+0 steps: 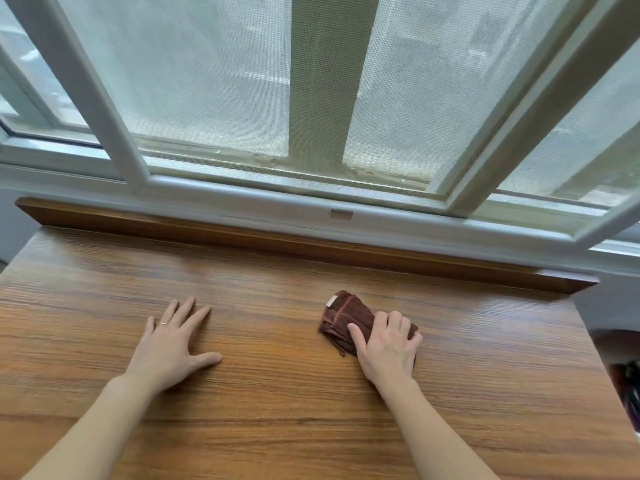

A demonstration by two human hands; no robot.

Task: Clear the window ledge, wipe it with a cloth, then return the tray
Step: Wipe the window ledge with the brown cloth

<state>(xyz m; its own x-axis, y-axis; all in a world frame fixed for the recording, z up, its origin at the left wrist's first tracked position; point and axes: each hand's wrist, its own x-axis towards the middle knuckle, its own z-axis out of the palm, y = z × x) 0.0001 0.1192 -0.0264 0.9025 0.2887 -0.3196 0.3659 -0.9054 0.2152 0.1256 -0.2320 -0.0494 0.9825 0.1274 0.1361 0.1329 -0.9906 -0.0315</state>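
Pressing cloth (349, 320) on ledge (277, 393), window (214, 81) behind

A folded dark-brown cloth (349, 320), pale tag at its 11 o'clock corner, lies flat on the bare wood-grain window ledge (277, 393), at 3 o'clock from centre.

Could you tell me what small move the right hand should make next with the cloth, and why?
Probably slide the cloth sideways along the wooden ledge. The right hand already presses the folded brown cloth flat on the wood, the left hand rests open as a brace, and nothing else lies on the visible surface, so wiping seems the fitting step.
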